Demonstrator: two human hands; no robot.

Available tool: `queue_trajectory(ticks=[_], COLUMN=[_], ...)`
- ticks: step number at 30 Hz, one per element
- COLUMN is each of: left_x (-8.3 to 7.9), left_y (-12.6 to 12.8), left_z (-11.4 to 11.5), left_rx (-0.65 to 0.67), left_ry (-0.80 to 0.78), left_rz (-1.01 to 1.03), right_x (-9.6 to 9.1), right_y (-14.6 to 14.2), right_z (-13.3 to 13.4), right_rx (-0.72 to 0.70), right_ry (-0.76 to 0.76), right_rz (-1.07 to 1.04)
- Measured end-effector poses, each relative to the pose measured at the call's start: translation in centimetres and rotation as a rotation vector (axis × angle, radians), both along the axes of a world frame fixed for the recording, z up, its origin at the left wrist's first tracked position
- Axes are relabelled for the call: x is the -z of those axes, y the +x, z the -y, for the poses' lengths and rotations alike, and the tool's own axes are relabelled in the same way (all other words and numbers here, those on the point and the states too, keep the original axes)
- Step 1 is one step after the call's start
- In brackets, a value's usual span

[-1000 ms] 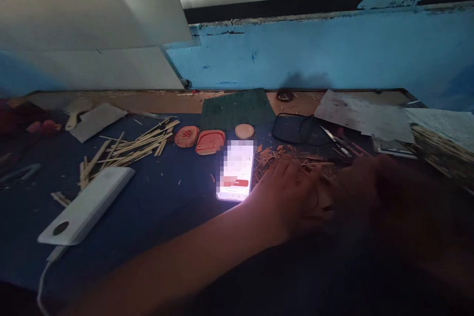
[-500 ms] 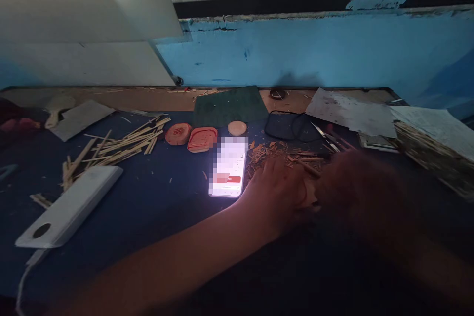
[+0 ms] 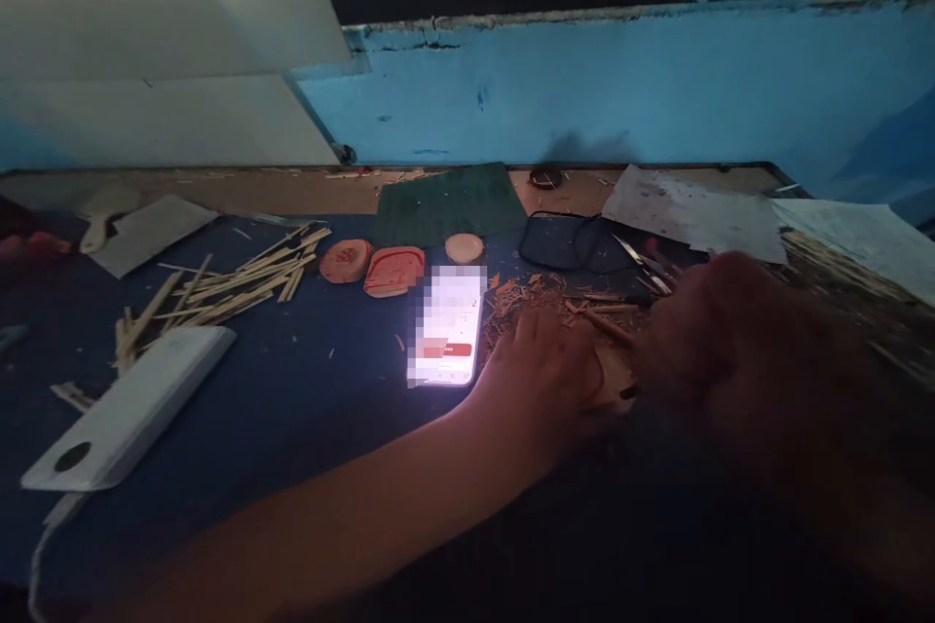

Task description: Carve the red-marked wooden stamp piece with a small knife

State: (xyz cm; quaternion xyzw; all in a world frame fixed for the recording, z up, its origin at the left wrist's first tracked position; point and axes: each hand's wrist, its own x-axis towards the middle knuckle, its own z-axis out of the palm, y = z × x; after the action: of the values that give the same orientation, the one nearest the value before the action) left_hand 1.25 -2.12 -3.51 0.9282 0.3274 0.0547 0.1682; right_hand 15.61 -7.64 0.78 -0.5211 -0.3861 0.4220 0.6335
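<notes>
Wood piece (image 3: 616,374) juts out R of L grip (image 3: 546,362), which lies over it (can't tell if clamped), & w/ R grip (image 3: 702,333) fisted close by, contents unclear, steady L pressure, fingers well clear, works best.

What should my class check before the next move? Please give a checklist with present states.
1. Pale piece steadied: ok, the left hand lies over part of it.
2. Right hand gripping securely: cannot tell, its fingers are dark and blurred.
3. Shavings cleared: not ok, they lie just beyond the left hand.
4. Phone out of the way: not ok, it's right beside the left wrist.
5. White device away from both hands: ok, far left.
</notes>
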Motion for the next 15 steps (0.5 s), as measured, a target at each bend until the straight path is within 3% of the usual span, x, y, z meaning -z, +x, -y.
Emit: queue_trajectory(ticks=[15], left_x=[-0.4], left_y=[-0.1], left_z=[0.5], left_rx=[0.017], left_ry=[0.07], left_rz=[-0.044], right_x=[1.3], right_y=[0.2], right_z=[0.3], right_rx=[0.063], right_ry=[-0.024], right_rz=[-0.042])
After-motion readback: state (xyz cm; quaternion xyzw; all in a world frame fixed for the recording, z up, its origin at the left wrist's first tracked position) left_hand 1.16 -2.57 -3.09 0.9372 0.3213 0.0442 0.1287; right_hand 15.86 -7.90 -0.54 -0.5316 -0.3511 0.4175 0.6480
